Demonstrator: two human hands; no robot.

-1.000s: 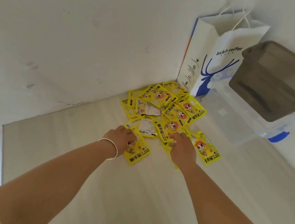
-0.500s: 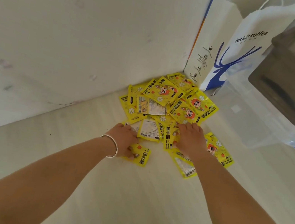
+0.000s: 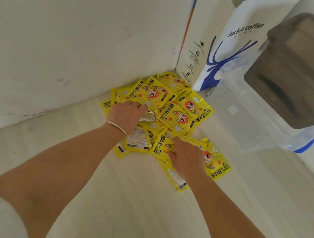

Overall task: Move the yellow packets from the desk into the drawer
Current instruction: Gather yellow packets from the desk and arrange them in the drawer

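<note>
both hands have slid deeper into the yellow packets (image 3: 175,113) heaped on the table (image 3: 137,209) by the wall, left hand (image 3: 126,116) spread flat, right hand (image 3: 184,156) curled on some, still gathering; next they need scooping toward the unseen drawer.

The yellow packets (image 3: 177,118) lie in a loose, overlapping heap on the pale table (image 3: 126,207), pushed into the corner by the wall. Most show a red-haired cartoon figure, white flowers and black lettering; a few lie back-side up.
</note>
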